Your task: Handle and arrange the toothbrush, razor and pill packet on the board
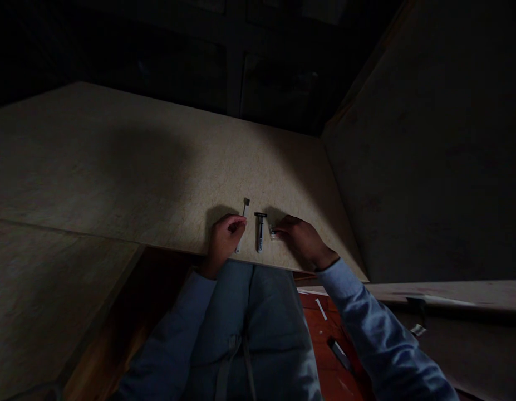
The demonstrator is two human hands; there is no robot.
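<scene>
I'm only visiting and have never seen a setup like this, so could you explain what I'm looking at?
There is no machine arm here: these are a person's own bare hands. The single picture comes from a camera worn on that person's head, looking forward and down past the sleeves and lap. On the pale, stone-like surface, the left hand pinches a slim toothbrush with a dark head. Right of it lies a razor, untouched, its head pointing away from the person. The right hand has its fingertips at a small clear object, too small and dim to name.
</scene>
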